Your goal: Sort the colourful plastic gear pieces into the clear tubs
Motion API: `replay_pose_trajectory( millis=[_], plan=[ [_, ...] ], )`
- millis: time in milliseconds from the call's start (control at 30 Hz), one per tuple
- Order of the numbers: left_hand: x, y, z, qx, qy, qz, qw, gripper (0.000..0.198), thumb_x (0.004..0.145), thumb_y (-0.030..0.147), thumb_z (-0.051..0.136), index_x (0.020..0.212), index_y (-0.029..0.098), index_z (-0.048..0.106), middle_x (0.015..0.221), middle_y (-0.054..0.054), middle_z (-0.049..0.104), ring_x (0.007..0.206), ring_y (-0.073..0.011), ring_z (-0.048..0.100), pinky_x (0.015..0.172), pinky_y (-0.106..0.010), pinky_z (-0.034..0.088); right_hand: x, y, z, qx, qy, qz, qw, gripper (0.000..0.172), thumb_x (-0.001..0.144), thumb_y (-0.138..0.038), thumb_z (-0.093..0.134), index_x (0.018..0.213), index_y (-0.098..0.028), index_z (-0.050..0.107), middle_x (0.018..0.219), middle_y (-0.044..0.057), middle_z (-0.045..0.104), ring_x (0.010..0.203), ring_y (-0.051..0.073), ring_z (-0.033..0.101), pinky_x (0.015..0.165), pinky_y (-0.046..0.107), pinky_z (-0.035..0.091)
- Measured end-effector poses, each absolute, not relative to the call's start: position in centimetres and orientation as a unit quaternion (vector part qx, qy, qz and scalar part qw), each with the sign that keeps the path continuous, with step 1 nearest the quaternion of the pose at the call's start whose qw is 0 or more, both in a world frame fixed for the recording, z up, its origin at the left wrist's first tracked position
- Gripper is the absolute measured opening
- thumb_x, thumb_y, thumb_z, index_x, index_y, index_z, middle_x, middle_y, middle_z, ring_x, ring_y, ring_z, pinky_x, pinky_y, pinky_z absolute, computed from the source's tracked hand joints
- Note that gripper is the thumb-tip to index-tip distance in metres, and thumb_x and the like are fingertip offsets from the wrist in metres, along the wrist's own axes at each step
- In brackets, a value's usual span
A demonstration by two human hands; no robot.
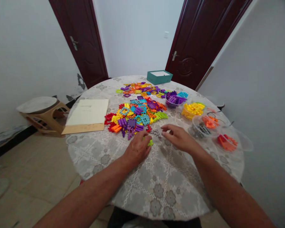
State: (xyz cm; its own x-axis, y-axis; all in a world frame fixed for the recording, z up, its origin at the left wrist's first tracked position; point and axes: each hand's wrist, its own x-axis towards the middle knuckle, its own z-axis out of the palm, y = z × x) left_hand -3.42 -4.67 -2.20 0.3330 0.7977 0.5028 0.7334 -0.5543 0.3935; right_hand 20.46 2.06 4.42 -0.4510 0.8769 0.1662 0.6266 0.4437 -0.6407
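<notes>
Piece (150,143): lime-green, notched edges | left hand (137,148): curled, holding it | right hand (178,136): grip cannot be told | paper (91,115): marks too faint to read

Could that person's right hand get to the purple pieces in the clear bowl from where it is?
Probably yes. Between the right hand and the clear bowl there seems to be only tablecloth, and the purple pieces heap above the rim with no lid visible over them.
</notes>
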Motion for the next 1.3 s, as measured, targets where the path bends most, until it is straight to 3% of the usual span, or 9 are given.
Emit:
replay_pose_trajectory(
  millis=[133, 300, 367, 533, 667, 867, 1033, 1200, 1300],
  plan=[
    [-3.4, -4.8, -2.4, 0.796, 0.471, 0.379, 0.028, 0.033, 0.087, 0.010, 0.061, 0.118, 0.019, 0.058, 0.126, -0.013, 0.055, 0.119, -0.0266, 0.054, 0.104, -0.044, 0.051, 14.9, -0.2, 1.0, -0.410, -0.809, 0.331, 0.260, 0.032, 0.098, -0.033, 0.056, 0.125, -0.024, 0.069, 0.107, 0.006, 0.075, 0.096, 0.022, 0.069, 0.088, 0.035, 0.053],
    [-2.8, -4.8, -2.4, 0.785, 0.493, 0.373, 0.050, 0.025, 0.088, 0.011, 0.059, 0.113, 0.019, 0.060, 0.120, -0.011, 0.057, 0.110, -0.0247, 0.057, 0.097, -0.041, 0.054, 14.7, -0.9, -1.9, -0.407, -0.742, 0.427, 0.320, 0.036, 0.095, -0.036, 0.061, 0.129, -0.024, 0.065, 0.112, 0.006, 0.073, 0.098, 0.022, 0.069, 0.088, 0.034, 0.055],
    [-2.4, -4.9, -2.3, 0.792, 0.485, 0.366, 0.056, 0.021, 0.092, 0.013, 0.057, 0.112, 0.019, 0.061, 0.119, -0.011, 0.059, 0.109, -0.0241, 0.058, 0.096, -0.040, 0.054, 15.2, -1.1, -2.2, -0.415, -0.744, 0.411, 0.325, 0.032, 0.095, -0.037, 0.061, 0.123, -0.023, 0.066, 0.112, 0.006, 0.073, 0.096, 0.022, 0.069, 0.086, 0.034, 0.055],
    [-2.6, -5.4, -1.6, 0.791, 0.479, 0.379, 0.035, 0.025, 0.094, 0.020, 0.058, 0.119, 0.019, 0.060, 0.125, -0.012, 0.060, 0.112, -0.0264, 0.058, 0.099, -0.044, 0.052, 16.1, -0.9, -2.3, -0.485, -0.772, 0.245, 0.330, 0.021, 0.094, -0.035, 0.060, 0.106, -0.021, 0.068, 0.084, 0.002, 0.069, 0.070, 0.018, 0.060, 0.067, 0.030, 0.046],
    [-4.5, -5.4, -0.7, 0.751, 0.518, 0.410, 0.002, 0.031, 0.095, 0.019, 0.058, 0.126, 0.019, 0.060, 0.128, -0.013, 0.061, 0.119, -0.0276, 0.057, 0.104, -0.045, 0.048, 16.1, -0.6, -2.4, -0.502, -0.776, 0.204, 0.323, 0.017, 0.094, -0.036, 0.057, 0.095, -0.021, 0.064, 0.076, 0.000, 0.063, 0.066, 0.017, 0.056, 0.064, 0.029, 0.041],
    [-9.8, -4.1, 0.6, 0.630, 0.677, 0.369, -0.096, 0.039, 0.096, 0.017, 0.054, 0.134, 0.018, 0.060, 0.143, -0.018, 0.056, 0.134, -0.0345, 0.049, 0.112, -0.054, 0.039, 15.6, -0.5, -2.2, -0.509, -0.771, 0.196, 0.330, 0.017, 0.096, -0.036, 0.050, 0.090, -0.022, 0.056, 0.075, -0.001, 0.057, 0.069, 0.017, 0.054, 0.066, 0.029, 0.038],
    [-11.7, -2.7, 0.3, 0.634, 0.715, 0.283, -0.084, 0.044, 0.096, 0.016, 0.051, 0.139, 0.020, 0.059, 0.142, -0.015, 0.060, 0.136, -0.0349, 0.047, 0.108, -0.052, 0.041, 15.5, -0.5, -1.9, -0.498, -0.770, 0.214, 0.336, 0.016, 0.095, -0.035, 0.050, 0.088, -0.022, 0.054, 0.073, -0.002, 0.055, 0.068, 0.017, 0.053, 0.065, 0.029, 0.037],
    [-11.2, -1.6, 0.0, 0.639, 0.730, 0.227, -0.085, 0.049, 0.094, 0.017, 0.049, 0.143, 0.018, 0.057, 0.129, -0.016, 0.066, 0.123, -0.0353, 0.054, 0.099, -0.050, 0.043, 15.5, -0.4, -1.9, -0.485, -0.763, 0.242, 0.352, 0.014, 0.094, -0.033, 0.050, 0.088, -0.022, 0.056, 0.071, -0.003, 0.055, 0.066, 0.016, 0.052, 0.063, 0.028, 0.035],
    [-10.9, -1.1, 0.0, 0.647, 0.727, 0.210, -0.096, 0.042, 0.093, 0.019, 0.051, 0.132, 0.017, 0.064, 0.119, -0.015, 0.068, 0.115, -0.0343, 0.056, 0.097, -0.049, 0.042, 15.6, -0.2, -2.0, -0.473, -0.760, 0.257, 0.365, 0.013, 0.093, -0.032, 0.051, 0.087, -0.022, 0.056, 0.069, -0.004, 0.053, 0.064, 0.015, 0.051, 0.062, 0.028, 0.034]
  ],
)
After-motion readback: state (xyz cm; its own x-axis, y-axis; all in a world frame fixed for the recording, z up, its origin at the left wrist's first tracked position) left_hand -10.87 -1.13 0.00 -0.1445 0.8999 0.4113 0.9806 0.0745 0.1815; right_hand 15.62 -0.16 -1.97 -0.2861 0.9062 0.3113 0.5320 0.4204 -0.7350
